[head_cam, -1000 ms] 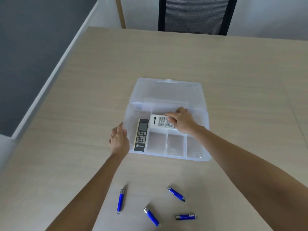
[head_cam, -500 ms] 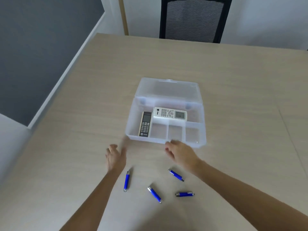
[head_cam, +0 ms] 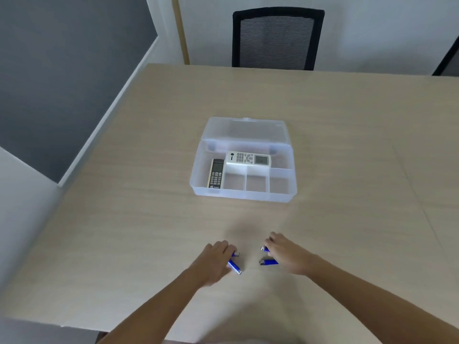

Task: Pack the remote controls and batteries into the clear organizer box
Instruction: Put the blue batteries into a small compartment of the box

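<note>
My left hand (head_cam: 215, 259) and right hand (head_cam: 285, 254) cover four batteries (head_cam: 268, 262) near the box (head_cam: 242, 193); grip unclear. Round cells may roll away if I fumble two together.

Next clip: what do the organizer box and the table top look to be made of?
The organizer box looks like frosted translucent plastic: the table grain and the remotes show hazily through its walls and open lid. The table looks like pale wood-grain laminate or veneer with a matte finish: fine streaks and no glare. Real wood cannot be ruled out.
</note>
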`<state>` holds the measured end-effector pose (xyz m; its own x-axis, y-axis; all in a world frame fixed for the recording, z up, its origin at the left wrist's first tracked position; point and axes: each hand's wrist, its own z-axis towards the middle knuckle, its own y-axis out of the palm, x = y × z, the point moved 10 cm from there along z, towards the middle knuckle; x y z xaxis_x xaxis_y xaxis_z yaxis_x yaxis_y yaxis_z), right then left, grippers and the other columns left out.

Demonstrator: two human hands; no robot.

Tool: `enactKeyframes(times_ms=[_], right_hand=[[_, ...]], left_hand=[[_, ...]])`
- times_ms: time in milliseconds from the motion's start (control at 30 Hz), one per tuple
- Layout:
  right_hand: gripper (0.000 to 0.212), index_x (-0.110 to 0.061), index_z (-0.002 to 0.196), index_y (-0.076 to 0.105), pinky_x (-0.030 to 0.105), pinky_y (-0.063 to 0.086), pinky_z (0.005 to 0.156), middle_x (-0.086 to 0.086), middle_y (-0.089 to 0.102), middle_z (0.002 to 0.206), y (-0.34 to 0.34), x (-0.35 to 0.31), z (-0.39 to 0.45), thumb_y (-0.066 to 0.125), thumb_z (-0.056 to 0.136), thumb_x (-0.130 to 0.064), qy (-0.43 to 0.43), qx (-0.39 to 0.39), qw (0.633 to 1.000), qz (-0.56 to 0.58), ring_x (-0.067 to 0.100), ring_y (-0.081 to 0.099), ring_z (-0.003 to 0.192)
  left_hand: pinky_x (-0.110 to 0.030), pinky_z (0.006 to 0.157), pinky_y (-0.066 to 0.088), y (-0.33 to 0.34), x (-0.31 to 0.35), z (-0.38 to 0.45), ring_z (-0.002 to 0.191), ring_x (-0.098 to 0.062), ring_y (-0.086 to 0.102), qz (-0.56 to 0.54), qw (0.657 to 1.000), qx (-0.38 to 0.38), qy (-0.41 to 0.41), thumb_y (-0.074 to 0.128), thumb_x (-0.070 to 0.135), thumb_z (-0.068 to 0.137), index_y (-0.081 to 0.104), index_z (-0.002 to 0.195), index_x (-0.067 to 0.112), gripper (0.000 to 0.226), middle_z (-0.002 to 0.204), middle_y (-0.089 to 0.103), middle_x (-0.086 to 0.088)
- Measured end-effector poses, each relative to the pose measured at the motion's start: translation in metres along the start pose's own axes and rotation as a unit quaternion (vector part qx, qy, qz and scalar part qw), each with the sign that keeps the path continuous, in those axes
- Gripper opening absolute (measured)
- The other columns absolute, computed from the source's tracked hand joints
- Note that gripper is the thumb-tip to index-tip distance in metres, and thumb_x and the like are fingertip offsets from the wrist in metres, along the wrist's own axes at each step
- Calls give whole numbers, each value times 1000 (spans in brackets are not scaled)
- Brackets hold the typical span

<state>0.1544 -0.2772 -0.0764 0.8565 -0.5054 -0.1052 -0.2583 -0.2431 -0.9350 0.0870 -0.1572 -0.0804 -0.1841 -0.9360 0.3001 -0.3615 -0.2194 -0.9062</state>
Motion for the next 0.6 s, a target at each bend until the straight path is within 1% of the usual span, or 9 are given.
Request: enactKeyframes(times_ms=[100, 200, 300, 333, 367, 400, 467, 533, 600], right_hand=[[13, -21, 60, 60, 26, 53, 56, -4, 57, 69, 31, -8, -17, 71, 68, -19, -22, -48, 998, -18, 15, 57, 66], [19, -26, 57, 59, 22, 49, 53, -10, 57, 65, 50, -3, -14, 78, 59, -31, 11, -58, 998, 4, 11, 52, 60], [15, -25, 60, 63, 25, 44, 63, -7, 60, 67, 40, -4, -12, 77, 63, -30, 13, -51, 999, -10, 14, 55, 64], [11, -19, 72, 67, 28, 42, 71, -1, 65, 78, 29, 0, -10, 71, 73, -28, 14, -39, 999, -1, 18, 59, 75], [17, -9, 88, 67, 32, 39, 78, 9, 66, 92, 17, 16, -6, 61, 83, -25, 56, -20, 996, 60, 26, 59, 89], [25, -1, 97, 63, 35, 37, 78, 19, 65, 100, 0, 39, -4, 53, 88, -22, 115, 12, 984, 138, 33, 58, 96], [28, 2, 83, 61, 32, 33, 66, 27, 66, 86, -42, 89, 0, 50, 86, -24, 220, 116, 925, 286, 38, 62, 82], [28, -12, 61, 49, 32, 36, 59, 21, 61, 65, -81, 137, 5, 52, 88, -20, 301, 236, 855, 350, 35, 58, 63], [37, -17, 56, 36, 31, 35, 60, 13, 53, 66, -103, 165, 25, 53, 88, -12, 341, 250, 828, 368, 29, 49, 64]], left_hand=[[-26, 66, 50, 27, 1, 6, 81, -16, 62, 117, 991, -57, 16, 64, 55, 71, 57, 101, 27, 42, 97, 62, 2], [-23, 56, 47, 26, 1, 13, 72, -14, 61, 126, 992, -24, 16, 71, 51, 70, 58, 88, 27, 33, 87, 63, 6], [-29, 66, 48, 2, 1, 18, 83, -19, 61, 66, 997, 14, -24, 53, 39, 90, 56, 93, 20, 19, 92, 62, 4], [-33, 75, 47, -10, -5, 23, 90, -22, 58, 5, 997, 27, -71, 44, 32, 97, 55, 99, 16, 20, 96, 59, 1], [-36, 80, 45, -22, -13, 28, 92, -25, 55, -58, 991, 48, -113, 39, 28, 100, 52, 103, 13, 21, 96, 56, -2], [-39, 79, 45, -30, -20, 33, 87, -27, 55, -126, 980, 53, -147, 37, 27, 101, 49, 103, 12, 20, 92, 55, -4], [-38, 68, 46, -53, -31, 48, 71, -26, 56, -235, 951, 81, -183, 37, 26, 101, 43, 95, 13, 15, 83, 60, -4], [-25, 63, 47, -77, -36, 62, 67, -22, 61, -290, 933, 100, -186, 38, 22, 102, 40, 92, 15, 12, 77, 63, 1], [-10, 57, 43, -95, -39, 75, 65, -14, 64, -345, 911, 104, -201, 38, 18, 101, 43, 94, 12, 11, 75, 63, 4]])
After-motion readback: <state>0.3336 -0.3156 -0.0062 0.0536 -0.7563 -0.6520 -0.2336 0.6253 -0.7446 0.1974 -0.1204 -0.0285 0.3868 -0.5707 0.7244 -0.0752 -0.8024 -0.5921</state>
